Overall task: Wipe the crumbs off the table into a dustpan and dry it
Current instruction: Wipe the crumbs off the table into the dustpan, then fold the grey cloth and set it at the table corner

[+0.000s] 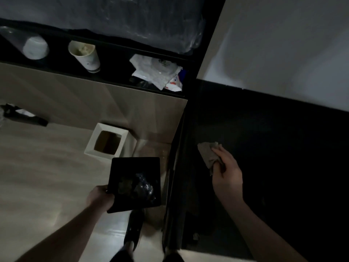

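Nearest, at six o'clock, a dark shoe (134,227) stands on the pale floor (37,176). Just above it the left hand (101,197) has its grip clamped on the near left edge of the black dustpan (135,183), which is held in the air beside the dark counter (283,167), with crumbs and a shiny scrap of debris (137,186) lying in its near half. At three o'clock the right hand (226,173) has its grip closed on a bunched grey cloth (208,155), pressed on the counter near its left edge. Beyond the dustpan, toward eleven o'clock, a white square bin (107,143) stands open on the floor. Farthest, at twelve o'clock, a dark ledge (117,53) carries a paper cup (86,55), an overturned white cup (35,48) and crumpled wrappers (158,72). The risk I see: the dustpan is held by one edge only, so a tilt would spill the load on the floor. The counter is so dark that leftover crumbs cannot be made out, and the cloth may miss them or push them over the edge beside the pan.
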